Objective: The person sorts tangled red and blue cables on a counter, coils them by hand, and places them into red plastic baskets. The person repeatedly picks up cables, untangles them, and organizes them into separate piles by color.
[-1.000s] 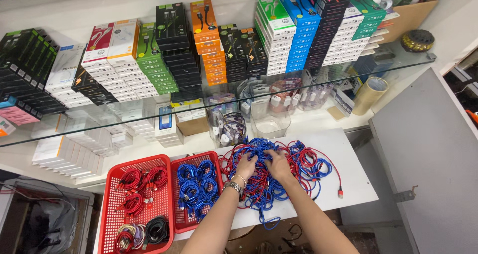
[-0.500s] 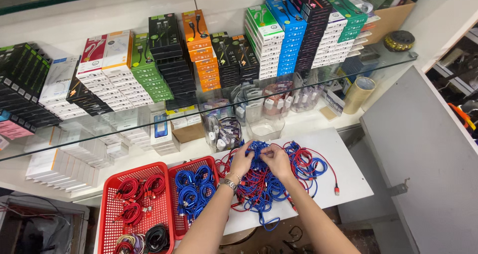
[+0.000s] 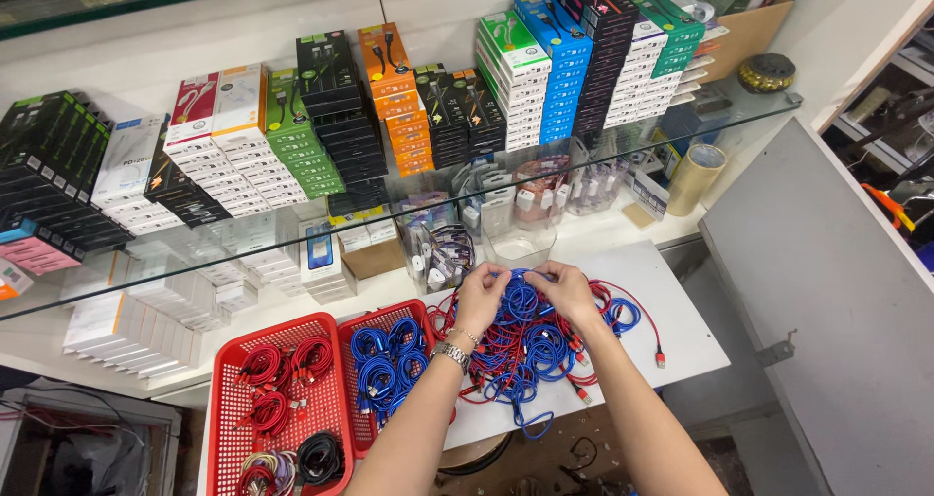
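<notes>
A tangled heap of blue and red cables (image 3: 530,345) lies on a white table (image 3: 681,326). My left hand (image 3: 482,297) and my right hand (image 3: 564,290) rest on top of the heap, close together. Each pinches part of a blue cable (image 3: 520,280) stretched between them. A watch sits on my left wrist. To the left stand a red basket of coiled blue cables (image 3: 389,360) and a larger red basket (image 3: 277,408) holding coiled red, black and pale cables.
A glass shelf (image 3: 409,190) above carries rows of coloured boxed goods. Under it stand clear plastic tubs (image 3: 516,243) and small boxes. A tape roll (image 3: 693,177) stands at the right, beside a grey panel (image 3: 827,311).
The view has shifted slightly downward. My hands have stayed on the cable heap, working the blue cable between them.
</notes>
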